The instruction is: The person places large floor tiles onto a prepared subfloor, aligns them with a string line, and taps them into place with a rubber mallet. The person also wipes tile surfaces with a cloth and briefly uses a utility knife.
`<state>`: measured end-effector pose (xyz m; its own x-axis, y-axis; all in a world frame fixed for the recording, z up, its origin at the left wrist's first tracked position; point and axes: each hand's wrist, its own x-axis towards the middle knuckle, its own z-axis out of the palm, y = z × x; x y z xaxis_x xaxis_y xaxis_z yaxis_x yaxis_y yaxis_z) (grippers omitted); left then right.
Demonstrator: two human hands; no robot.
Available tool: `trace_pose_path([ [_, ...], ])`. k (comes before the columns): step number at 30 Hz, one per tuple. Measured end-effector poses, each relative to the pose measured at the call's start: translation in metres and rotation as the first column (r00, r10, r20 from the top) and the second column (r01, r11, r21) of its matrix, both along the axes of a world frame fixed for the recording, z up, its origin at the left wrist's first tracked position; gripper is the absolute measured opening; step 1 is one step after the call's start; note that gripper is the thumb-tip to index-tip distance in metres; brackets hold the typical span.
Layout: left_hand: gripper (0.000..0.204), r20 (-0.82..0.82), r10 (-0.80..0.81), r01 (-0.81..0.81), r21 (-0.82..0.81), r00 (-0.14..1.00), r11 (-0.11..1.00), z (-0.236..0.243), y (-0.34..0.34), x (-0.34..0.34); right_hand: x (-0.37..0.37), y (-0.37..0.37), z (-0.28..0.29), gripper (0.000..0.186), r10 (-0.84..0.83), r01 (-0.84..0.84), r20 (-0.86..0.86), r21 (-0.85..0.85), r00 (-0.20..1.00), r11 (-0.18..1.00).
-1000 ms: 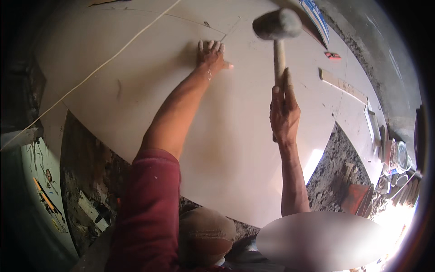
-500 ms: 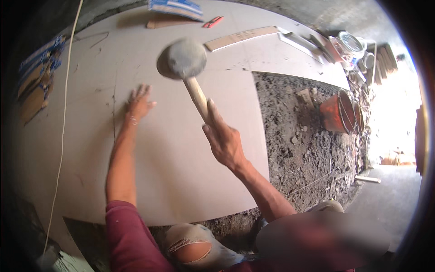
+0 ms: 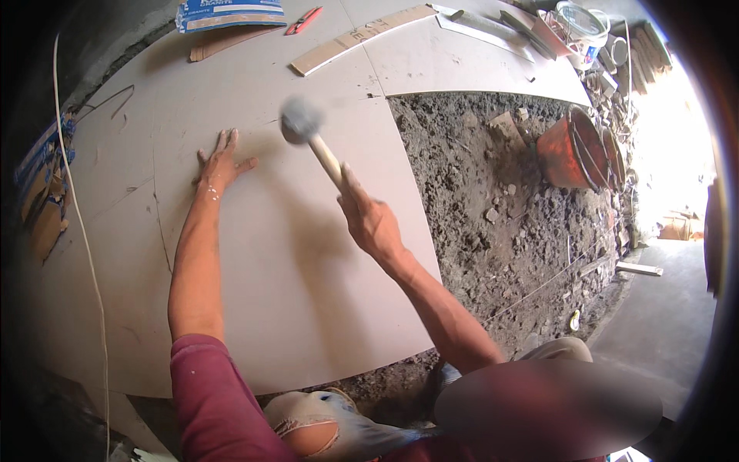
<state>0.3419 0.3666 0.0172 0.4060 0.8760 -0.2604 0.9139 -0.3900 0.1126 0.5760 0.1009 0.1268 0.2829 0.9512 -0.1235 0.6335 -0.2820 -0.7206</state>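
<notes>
My right hand (image 3: 371, 223) is closed round the wooden handle of a rubber mallet (image 3: 302, 120). The grey mallet head is in the air, tilted to the far left, over a large pale floor tile (image 3: 385, 323), and a shadow falls across the tile. To the left, my left hand (image 3: 219, 163) lies on the tile surface with its fingers spread, holding nothing. A thin dark joint runs beside my left forearm between this tile and the one to its left.
Rough grey mortar (image 3: 477, 231) borders the tile on the right, with an orange bucket (image 3: 564, 158) standing on it. Far off lie a cardboard strip (image 3: 362, 38), a red-handled tool (image 3: 303, 21) and torn blue packaging (image 3: 231, 14). A pale cord (image 3: 86, 254) crosses the left side.
The mallet head appears smaller and lower, nearer the tile. My left hand stays spread on the tile, its thumb further out. The whole view has shifted, with surroundings sliding left and up.
</notes>
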Motion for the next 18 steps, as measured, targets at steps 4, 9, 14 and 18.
trace_pose_path([
  [4, 0.104, -0.028, -0.017, 0.017, -0.009, 0.999, 1.0, -0.005, 0.002, -0.005, -0.001, -0.004, -0.003, 0.066, 0.017, 0.014, -0.099, 0.306, 0.995, 0.952],
  [9, 0.101, -0.02, -0.013, 0.013, -0.005, 1.0, 1.0, -0.007, 0.004, -0.006, -0.004, -0.003, -0.015, 0.065, 0.039, -0.039, 0.004, 0.278, 0.999, 0.96],
  [14, 0.097, 0.071, 0.038, -0.044, 0.081, 0.997, 0.996, -0.001, -0.02, -0.006, -0.002, -0.011, 0.014, 0.053, 0.092, -0.053, -0.203, 0.19, 0.975, 0.98],
  [18, 0.1, 0.24, 0.248, -0.286, 0.136, 0.939, 0.949, -0.003, -0.095, -0.082, -0.025, -0.035, 0.099, 0.057, 0.005, 0.021, -0.264, 0.096, 0.965, 0.995],
])
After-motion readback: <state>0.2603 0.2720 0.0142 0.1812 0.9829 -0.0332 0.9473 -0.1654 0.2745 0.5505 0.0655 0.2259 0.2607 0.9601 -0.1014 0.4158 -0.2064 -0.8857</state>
